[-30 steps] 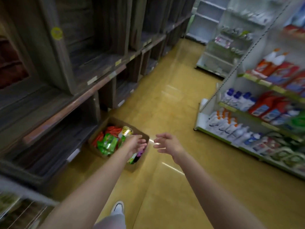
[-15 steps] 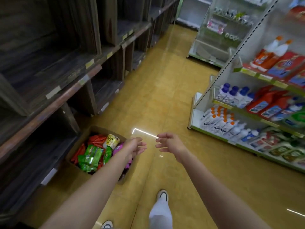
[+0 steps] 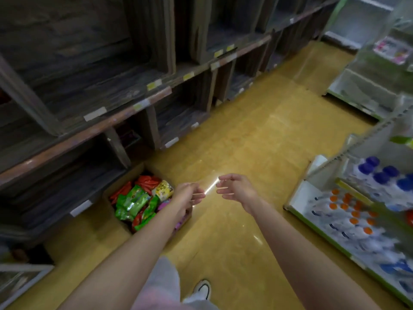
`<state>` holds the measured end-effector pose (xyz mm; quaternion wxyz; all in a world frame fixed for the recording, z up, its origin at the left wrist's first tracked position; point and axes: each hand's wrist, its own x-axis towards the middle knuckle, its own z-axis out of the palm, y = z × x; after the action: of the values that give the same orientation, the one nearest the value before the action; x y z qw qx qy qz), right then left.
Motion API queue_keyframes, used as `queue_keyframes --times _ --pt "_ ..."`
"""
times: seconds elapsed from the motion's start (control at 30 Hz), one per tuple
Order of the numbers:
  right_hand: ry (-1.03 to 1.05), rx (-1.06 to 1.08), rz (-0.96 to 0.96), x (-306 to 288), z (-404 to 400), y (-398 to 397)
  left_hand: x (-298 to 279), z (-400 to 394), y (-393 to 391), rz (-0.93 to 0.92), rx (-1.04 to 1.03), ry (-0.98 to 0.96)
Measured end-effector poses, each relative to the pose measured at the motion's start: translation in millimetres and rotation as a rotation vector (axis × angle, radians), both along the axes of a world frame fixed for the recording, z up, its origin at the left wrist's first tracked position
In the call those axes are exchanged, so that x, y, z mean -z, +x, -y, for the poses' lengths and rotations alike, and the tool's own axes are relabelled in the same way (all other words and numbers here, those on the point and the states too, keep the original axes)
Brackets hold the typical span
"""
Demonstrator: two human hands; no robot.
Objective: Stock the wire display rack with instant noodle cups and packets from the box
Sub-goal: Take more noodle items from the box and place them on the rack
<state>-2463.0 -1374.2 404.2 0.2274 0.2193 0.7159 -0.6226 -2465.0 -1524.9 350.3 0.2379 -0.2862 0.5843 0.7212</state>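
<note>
Change: view closer to the box (image 3: 125, 217); both arms still outstretched. Left hand (image 3: 187, 196) and right hand (image 3: 236, 189): loosely open, empty, poised to reach. Box: on floor against wooden shelving (image 3: 89, 104), packets (image 3: 134, 202) and cup (image 3: 164, 190) inside.

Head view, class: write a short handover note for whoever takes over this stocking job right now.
Left hand: open, holds nothing, above the box's near edge.
Right hand: open, holds nothing, over the bare floor.
Box: on the floor by the dark wooden shelves, still full of green packets, red packets and a noodle cup.
Done: nothing visible.
Left: pick items up and stock the rack, which is not clearly in view.
</note>
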Motion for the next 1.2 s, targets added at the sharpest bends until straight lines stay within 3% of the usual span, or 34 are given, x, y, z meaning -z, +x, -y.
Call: queue_keyframes --times 0.27,0.57,0.87,1.03,1.2 --pt "-0.012 -0.365 0.084 34 85 -90 25 105 -43 0.053 -0.346 -0.115" --pt "0.076 -0.582 0.242 94 114 -149 73 144 -75 0.163 -0.485 -0.159" --pt "0.110 -0.674 0.491 261 139 -192 215 146 -80 0.414 -0.516 -0.299" --pt "0.153 -0.764 0.563 384 145 -219 325 140 -97 0.500 -0.267 -0.408" --pt "0.245 -0.802 0.476 487 142 -252 427 143 -121 0.543 -0.111 -0.491"
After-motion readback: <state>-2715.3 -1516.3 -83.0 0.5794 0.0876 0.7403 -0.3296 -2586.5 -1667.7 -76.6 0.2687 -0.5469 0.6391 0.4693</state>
